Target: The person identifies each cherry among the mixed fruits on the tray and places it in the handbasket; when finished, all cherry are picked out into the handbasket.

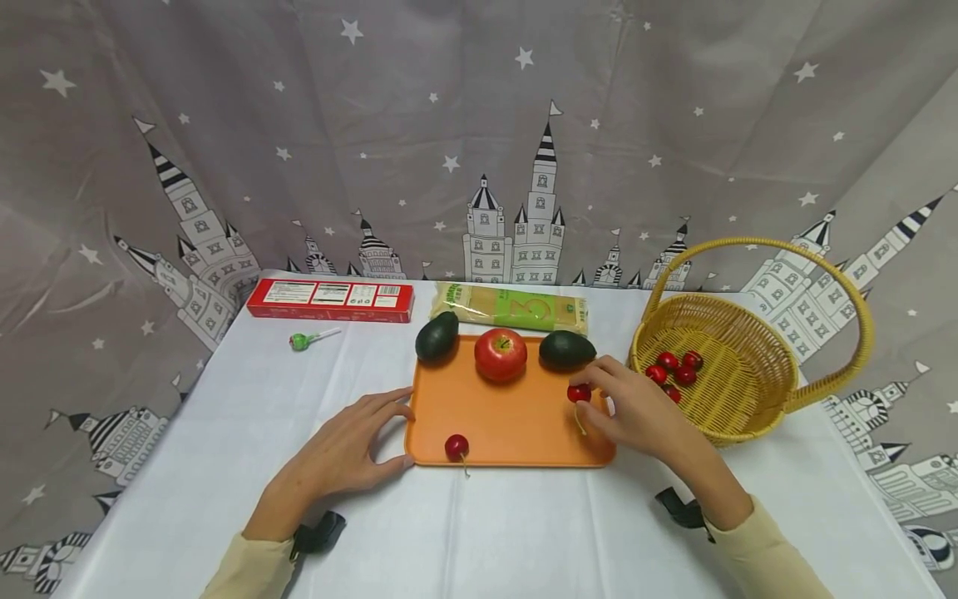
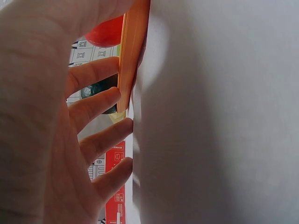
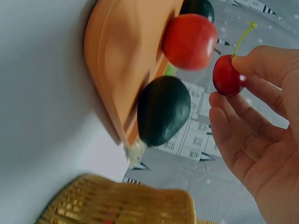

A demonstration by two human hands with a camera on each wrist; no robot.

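Note:
Between thumb and fingers, the right hand (image 1: 631, 407) pinches a red cherry (image 3: 227, 76) with a green stem, above the right part of an orange tray (image 1: 509, 426). At the tray's left edge is the left hand (image 1: 352, 447), its fingers spread; in the left wrist view, fingertips (image 2: 112, 94) touch the rim. Another cherry (image 1: 456, 448) lies near the tray's front edge, stem over the rim. Along the back of the tray sit a red apple (image 1: 501, 355) and two dark green avocados, one at the left corner (image 1: 437, 337) and one on the right (image 1: 566, 350).
A yellow wicker basket (image 1: 778, 399) with a tall handle stands at the right, several cherries (image 1: 684, 374) inside. Behind the tray lies a green and beige packet (image 1: 509, 308). To the left are a red box (image 1: 330, 300) and a green lollipop (image 1: 301, 341).

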